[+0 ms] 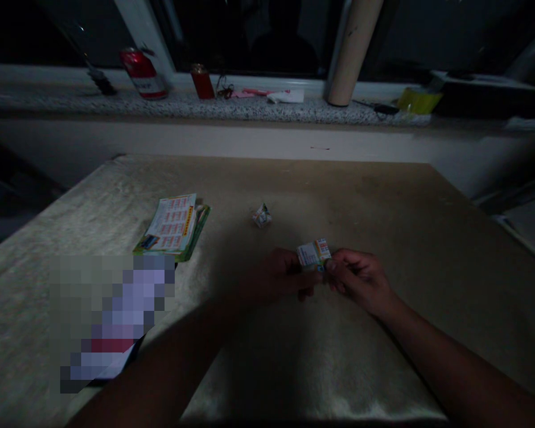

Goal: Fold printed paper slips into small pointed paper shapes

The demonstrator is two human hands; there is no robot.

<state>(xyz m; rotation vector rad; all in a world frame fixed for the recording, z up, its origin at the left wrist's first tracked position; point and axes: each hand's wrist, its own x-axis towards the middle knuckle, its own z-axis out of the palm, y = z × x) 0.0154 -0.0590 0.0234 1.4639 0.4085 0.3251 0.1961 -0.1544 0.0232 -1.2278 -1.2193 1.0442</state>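
Between my hands is a small folded piece of printed paper [312, 254], white with green and orange print. My left hand [288, 274] pinches its left side and lower edge, in deep shadow. At its right corner, my right hand [356, 274] grips it between thumb and fingers. Farther off on the table lies a small folded paper shape [262, 216] with pointed tips, in similar print. To the left rests a stack of printed calendar sheets [172, 223] with green edges.
A blurred-out tablet or phone [125, 321] lies left of my left forearm on the table [383, 196]. Along the granite windowsill [258, 113] stand a red can [143, 74], a red jar [202, 81], a cardboard tube [354, 53] and a yellow item [419, 101].
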